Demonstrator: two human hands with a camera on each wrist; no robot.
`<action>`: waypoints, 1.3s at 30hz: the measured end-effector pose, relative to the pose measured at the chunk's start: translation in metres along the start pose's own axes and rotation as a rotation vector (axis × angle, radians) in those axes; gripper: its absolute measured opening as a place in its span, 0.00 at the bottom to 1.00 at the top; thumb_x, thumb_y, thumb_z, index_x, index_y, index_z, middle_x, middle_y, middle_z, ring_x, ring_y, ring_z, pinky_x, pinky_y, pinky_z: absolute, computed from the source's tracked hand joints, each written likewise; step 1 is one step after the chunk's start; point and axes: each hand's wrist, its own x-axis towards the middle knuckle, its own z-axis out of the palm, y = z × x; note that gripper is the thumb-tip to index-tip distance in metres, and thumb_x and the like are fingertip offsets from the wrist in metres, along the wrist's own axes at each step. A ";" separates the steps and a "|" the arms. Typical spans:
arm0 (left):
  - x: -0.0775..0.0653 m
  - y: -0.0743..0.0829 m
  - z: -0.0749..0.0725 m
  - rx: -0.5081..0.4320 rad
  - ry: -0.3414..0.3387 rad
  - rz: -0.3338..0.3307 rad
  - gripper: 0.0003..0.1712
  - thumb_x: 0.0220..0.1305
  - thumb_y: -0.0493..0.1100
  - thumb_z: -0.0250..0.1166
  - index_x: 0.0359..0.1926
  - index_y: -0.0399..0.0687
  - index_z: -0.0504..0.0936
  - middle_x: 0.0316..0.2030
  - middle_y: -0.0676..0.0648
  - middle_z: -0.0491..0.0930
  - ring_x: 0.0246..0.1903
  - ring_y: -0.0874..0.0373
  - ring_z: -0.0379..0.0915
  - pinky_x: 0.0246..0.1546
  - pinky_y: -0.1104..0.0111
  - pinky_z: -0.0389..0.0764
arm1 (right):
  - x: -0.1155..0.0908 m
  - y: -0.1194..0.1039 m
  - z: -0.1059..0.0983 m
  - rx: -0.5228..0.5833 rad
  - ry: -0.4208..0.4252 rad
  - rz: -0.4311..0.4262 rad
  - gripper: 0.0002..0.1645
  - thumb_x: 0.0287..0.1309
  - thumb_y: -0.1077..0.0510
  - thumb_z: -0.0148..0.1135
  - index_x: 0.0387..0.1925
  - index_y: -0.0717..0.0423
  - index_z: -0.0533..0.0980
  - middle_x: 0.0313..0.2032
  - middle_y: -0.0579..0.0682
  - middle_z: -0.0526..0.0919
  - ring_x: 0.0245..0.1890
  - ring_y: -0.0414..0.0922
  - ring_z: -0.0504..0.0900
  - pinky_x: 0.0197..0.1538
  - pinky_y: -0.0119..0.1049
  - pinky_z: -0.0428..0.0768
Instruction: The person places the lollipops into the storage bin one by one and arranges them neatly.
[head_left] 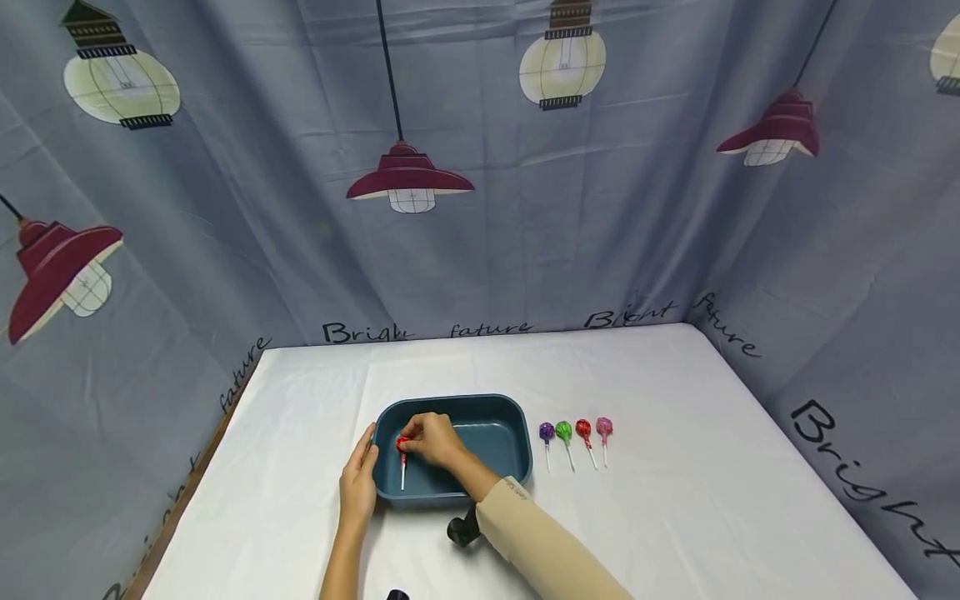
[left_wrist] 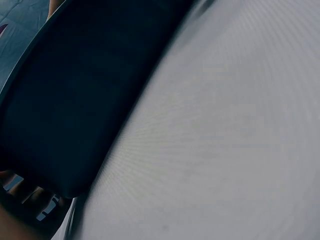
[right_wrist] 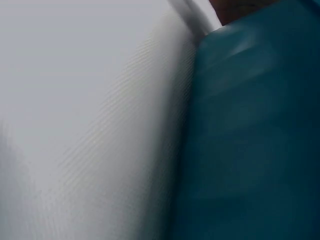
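Note:
A dark teal rectangular tray stands on the white-covered table. Over its left part, my right hand pinches a red lollipop by its wrapped head. The white stick points down toward the tray's front side. My left hand rests against the outside of the tray's left end, its fingers extended along the wall. In the left wrist view, the fingers show at the end of the dark tray wall. The right wrist view has the tray's wall, with the lollipop out of sight.
To the right of the tray lie a purple lollipop, a green lollipop, another red lollipop and a pink lollipop in a row. A grey printed curtain surrounds the table. A black device sits at the right wrist.

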 end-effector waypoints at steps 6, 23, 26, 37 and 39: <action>0.000 0.003 -0.001 -0.018 -0.007 0.004 0.23 0.70 0.36 0.46 0.65 0.39 0.65 0.64 0.42 0.62 0.64 0.49 0.54 0.62 0.57 0.54 | 0.001 0.000 0.000 -0.064 -0.026 -0.017 0.06 0.48 0.63 0.69 0.30 0.61 0.80 0.27 0.48 0.85 0.27 0.35 0.81 0.33 0.24 0.75; 0.001 0.001 0.000 -0.028 -0.014 -0.004 0.23 0.71 0.37 0.46 0.65 0.39 0.64 0.64 0.40 0.62 0.64 0.49 0.55 0.58 0.75 0.57 | 0.002 0.003 0.000 -0.138 -0.049 -0.024 0.08 0.49 0.59 0.69 0.33 0.58 0.81 0.29 0.46 0.85 0.29 0.32 0.79 0.35 0.25 0.74; 0.000 0.001 -0.001 -0.020 -0.013 -0.012 0.23 0.71 0.37 0.46 0.65 0.40 0.64 0.64 0.41 0.62 0.64 0.49 0.55 0.60 0.70 0.57 | 0.002 0.004 0.001 -0.134 -0.052 -0.023 0.09 0.48 0.59 0.70 0.34 0.57 0.81 0.30 0.45 0.84 0.29 0.32 0.79 0.35 0.24 0.74; -0.001 0.004 0.000 -0.030 -0.037 -0.024 0.23 0.71 0.37 0.45 0.66 0.39 0.62 0.64 0.39 0.60 0.64 0.47 0.55 0.58 0.75 0.58 | 0.002 0.003 -0.003 -0.133 -0.034 -0.020 0.13 0.48 0.58 0.69 0.38 0.58 0.82 0.34 0.48 0.85 0.34 0.38 0.81 0.37 0.26 0.75; -0.001 0.004 0.000 -0.022 -0.031 -0.025 0.23 0.71 0.37 0.45 0.66 0.39 0.62 0.64 0.39 0.61 0.63 0.47 0.55 0.60 0.66 0.58 | 0.001 0.000 -0.005 -0.133 -0.033 -0.035 0.14 0.49 0.57 0.69 0.39 0.57 0.82 0.37 0.49 0.84 0.37 0.41 0.82 0.39 0.27 0.75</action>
